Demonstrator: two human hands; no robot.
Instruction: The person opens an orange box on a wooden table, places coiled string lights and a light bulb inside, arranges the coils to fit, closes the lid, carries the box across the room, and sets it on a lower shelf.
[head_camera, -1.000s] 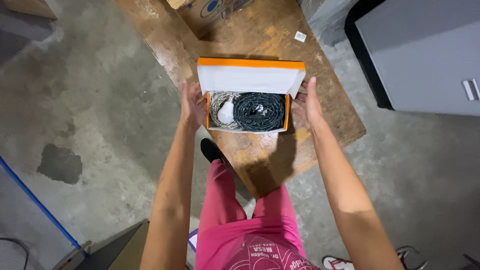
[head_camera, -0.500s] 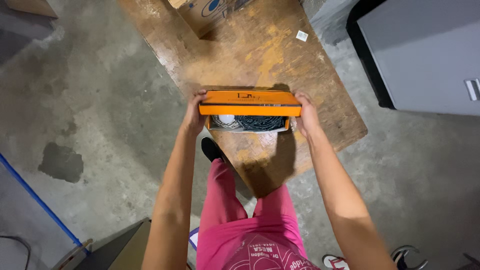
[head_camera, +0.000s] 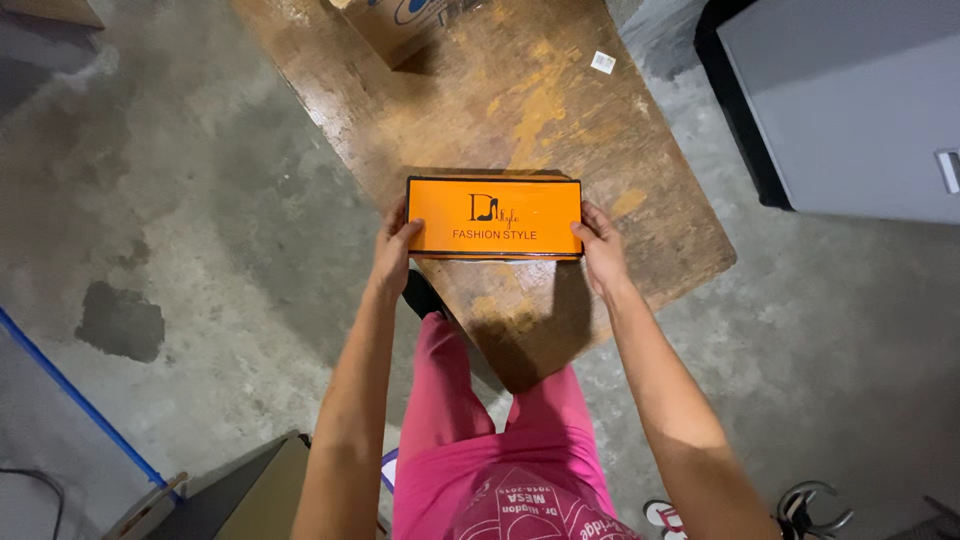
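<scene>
- orange box (head_camera: 494, 217) lies flat on the worn wooden desk (head_camera: 560, 100), near the desk's near end, lid shut, black edging round the lid, dark print on top.
- left hand (head_camera: 395, 255) is at the box's left short side; fingers (head_camera: 400, 232) curl onto the edge, thumb side on the lid corner. grip is closed on the box, touching it.
- right hand (head_camera: 600, 255) is at the box's right short side; fingers (head_camera: 585, 225) press the lid's right edge. grip also closed on the box, w/ contact plain to see.
- both forearms reach fwd from the bottom of the view, one each side of the box, roughly mirrored.
- box contents can't be seen w/ the lid down.
- cardboard carton (head_camera: 405, 22) sits at the desk's far end, well apart from the box, partly cut off by the frame top.
- small white tag (head_camera: 602, 62) lies on the desk near its far right edge, apart from everything else.
- grey cabinet (head_camera: 850, 100) stands to the right of the desk, on the concrete floor (head_camera: 180, 200).
- floor has a dark stain (head_camera: 120, 325) at left; blue rail (head_camera: 75, 405) runs diagonally at lower left.
- person wears pink trousers (head_camera: 455, 410) and a pink shirt; black shoe (head_camera: 420, 295) shows just beside the desk edge, under the left wrist.
</scene>
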